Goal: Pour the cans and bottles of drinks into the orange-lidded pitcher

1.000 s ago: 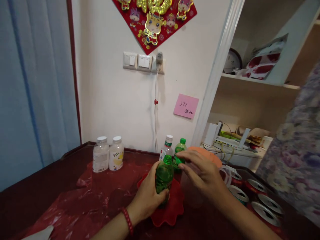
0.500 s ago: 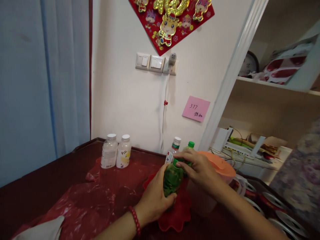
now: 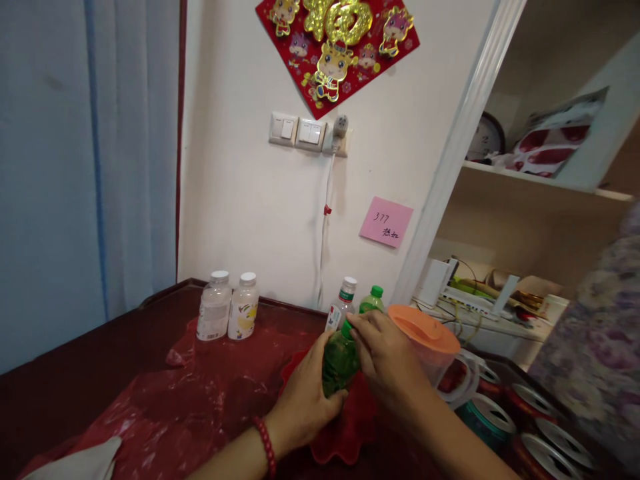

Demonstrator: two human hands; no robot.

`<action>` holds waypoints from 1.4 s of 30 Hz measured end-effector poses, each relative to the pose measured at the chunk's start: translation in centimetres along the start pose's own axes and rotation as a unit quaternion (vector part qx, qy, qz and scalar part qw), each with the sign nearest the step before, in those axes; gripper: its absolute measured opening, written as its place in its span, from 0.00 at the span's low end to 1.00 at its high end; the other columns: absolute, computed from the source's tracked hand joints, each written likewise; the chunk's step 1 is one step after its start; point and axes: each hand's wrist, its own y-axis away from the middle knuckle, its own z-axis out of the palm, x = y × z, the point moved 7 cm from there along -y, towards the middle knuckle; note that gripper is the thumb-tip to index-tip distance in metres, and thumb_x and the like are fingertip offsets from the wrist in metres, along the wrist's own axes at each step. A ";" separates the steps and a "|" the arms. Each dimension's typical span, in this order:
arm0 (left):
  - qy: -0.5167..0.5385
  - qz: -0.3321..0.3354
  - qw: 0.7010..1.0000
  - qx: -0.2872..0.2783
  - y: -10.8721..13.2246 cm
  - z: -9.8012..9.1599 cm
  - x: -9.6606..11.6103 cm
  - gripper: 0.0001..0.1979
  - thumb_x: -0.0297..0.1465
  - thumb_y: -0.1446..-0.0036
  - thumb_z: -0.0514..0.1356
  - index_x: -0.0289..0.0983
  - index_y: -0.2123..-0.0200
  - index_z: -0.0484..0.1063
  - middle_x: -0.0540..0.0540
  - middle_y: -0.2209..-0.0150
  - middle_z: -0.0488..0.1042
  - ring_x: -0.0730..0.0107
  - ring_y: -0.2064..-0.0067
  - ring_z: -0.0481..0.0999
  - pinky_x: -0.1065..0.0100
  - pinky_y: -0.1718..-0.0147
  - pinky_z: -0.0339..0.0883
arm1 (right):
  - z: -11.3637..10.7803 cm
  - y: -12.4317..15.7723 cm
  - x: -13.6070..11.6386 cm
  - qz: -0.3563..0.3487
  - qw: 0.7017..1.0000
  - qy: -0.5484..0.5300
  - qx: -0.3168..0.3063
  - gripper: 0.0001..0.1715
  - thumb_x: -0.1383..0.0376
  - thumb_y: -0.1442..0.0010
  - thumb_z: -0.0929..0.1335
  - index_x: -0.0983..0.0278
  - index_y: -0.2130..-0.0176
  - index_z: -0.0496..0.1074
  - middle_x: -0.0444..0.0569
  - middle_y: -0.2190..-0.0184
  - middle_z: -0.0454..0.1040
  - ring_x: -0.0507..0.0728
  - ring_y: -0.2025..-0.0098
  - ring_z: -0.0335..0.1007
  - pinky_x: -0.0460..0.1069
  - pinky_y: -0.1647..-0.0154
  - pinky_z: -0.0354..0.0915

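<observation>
I find my left hand [image 3: 305, 400] clenched round the body of the green plastic bottle [image 3: 339, 363], keeping it upright over the red scalloped dish [image 3: 345, 437] on the table. The grip braces it. My right hand [image 3: 387, 360] closes over the green cap [image 3: 346, 329], fingertips pinched on it. The orange-lidded pitcher [image 3: 425, 331] stands just beside the right hand, clear of both hands.

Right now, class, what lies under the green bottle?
A red plate lies under the green bottle, on a red sheet. The left hand covers the bottle's base, so contact cannot be seen; the right hand grips its top.
</observation>
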 end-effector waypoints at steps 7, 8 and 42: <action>-0.006 -0.015 1.000 0.006 -0.1 -0.1 -0.4 0.46 0.20 0.54 0.62 0.44 0.32 0.51 0.42 0.34 0.65 0.53 0.33 0.64 0.50 0.34 0.57 | -1.4 -2.8 1.4 0.091 0.993 -0.005 -0.077 0.15 0.62 0.36 0.74 0.66 0.51 0.74 0.51 0.63 0.75 0.62 0.64 0.72 0.52 0.67 0.66; -0.008 -0.018 1.000 0.006 -0.1 -0.1 -0.4 0.46 0.20 0.54 0.62 0.44 0.32 0.51 0.41 0.34 0.65 0.52 0.33 0.64 0.50 0.34 0.57 | -1.4 -3.1 1.2 0.082 0.993 -0.009 -0.086 0.18 0.62 0.34 0.73 0.66 0.47 0.73 0.52 0.58 0.76 0.63 0.59 0.73 0.53 0.62 0.68; -0.114 -0.033 0.991 0.067 -3.3 -3.4 -0.4 0.40 0.39 0.56 0.67 0.36 0.40 0.58 0.33 0.45 0.77 0.42 0.45 0.78 0.48 0.45 0.73 | -1.5 6.9 1.6 0.189 0.971 -0.112 -0.093 0.05 0.65 0.36 0.74 0.61 0.59 0.75 0.43 0.62 0.78 0.57 0.60 0.76 0.46 0.63 0.62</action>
